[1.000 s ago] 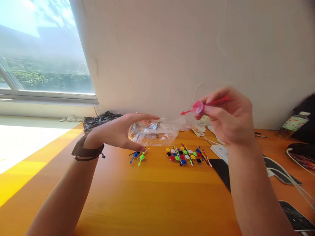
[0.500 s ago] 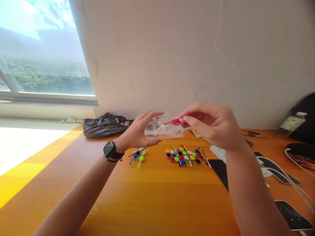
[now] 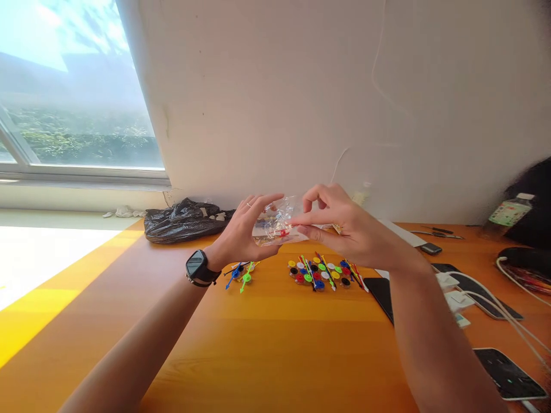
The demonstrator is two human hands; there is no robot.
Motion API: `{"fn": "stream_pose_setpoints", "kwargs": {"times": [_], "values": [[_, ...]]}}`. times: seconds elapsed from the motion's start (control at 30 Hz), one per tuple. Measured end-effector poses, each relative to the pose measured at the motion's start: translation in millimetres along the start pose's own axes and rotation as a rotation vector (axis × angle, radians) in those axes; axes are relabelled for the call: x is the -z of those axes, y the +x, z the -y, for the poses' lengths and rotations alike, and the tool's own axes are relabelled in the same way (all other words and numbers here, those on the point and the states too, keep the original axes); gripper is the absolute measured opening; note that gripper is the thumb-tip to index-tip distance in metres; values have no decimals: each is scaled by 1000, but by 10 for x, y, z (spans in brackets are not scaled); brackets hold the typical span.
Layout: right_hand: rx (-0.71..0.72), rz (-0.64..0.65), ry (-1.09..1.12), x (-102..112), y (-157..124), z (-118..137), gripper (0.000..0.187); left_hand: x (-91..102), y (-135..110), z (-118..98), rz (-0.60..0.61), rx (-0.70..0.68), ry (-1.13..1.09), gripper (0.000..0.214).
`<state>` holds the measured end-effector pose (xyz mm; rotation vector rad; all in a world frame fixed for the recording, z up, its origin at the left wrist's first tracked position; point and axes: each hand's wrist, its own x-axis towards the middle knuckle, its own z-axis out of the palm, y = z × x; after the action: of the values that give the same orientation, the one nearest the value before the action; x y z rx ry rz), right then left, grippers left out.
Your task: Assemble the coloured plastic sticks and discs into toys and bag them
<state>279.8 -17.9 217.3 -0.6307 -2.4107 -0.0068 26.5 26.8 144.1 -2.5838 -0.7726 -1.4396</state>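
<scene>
My left hand [image 3: 243, 229], with a dark watch on its wrist, is curled around a clear plastic bag [image 3: 271, 226] above the table. The thumb and forefinger of my right hand [image 3: 331, 221] pinch at the bag's right-hand opening, on a small red arrow spinner [image 3: 284, 233]. Most of that spinner is hidden by the fingers and the shiny plastic. Below the left hand lies a small group of arrow spinners, with a green spinner [image 3: 247, 277] and a blue spinner [image 3: 235, 274] in front. Below the right hand, rows of coloured round pieces [image 3: 318, 275] have loose arrows across them.
A crumpled black plastic bag [image 3: 185, 221] rests by the wall at left. On the right are a dark phone [image 3: 381, 295], a lit phone [image 3: 510, 373], white charging cables [image 3: 495, 304] and a bottle [image 3: 510, 212]. The wooden table [image 3: 267, 355] spans the foreground.
My right hand has moved left and slightly down, carrying the red spinner from the bag's mouth to inside the bag. My left hand has stayed nearly still around the bag.
</scene>
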Motion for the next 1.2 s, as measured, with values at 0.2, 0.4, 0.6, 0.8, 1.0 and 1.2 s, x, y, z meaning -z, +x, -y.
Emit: {"fn": "stream_pose_setpoints", "kwargs": {"times": [0.2, 0.4, 0.6, 0.8, 1.0, 1.2], "values": [[7, -87, -12, 1, 9, 12, 22, -6, -18, 37, -41, -16, 26, 89], [0, -164, -3, 0, 21, -2, 16, 30, -5, 49, -47, -39, 58, 91], [23, -255, 0, -23, 34, 72, 14, 29, -5, 96, -20, -18, 73, 88], [-32, -538, -1, -41, 34, -140, 10, 229, 60, 72, -236, -66, -6, 87], [-293, -128, 292, -645, 132, -630, 19, 381, 94, -147, -308, -144, -63, 91], [-197, 491, 382, -1654, 86, -642, 18, 129, -391, 112, -90, 34, -83, 91]]}}
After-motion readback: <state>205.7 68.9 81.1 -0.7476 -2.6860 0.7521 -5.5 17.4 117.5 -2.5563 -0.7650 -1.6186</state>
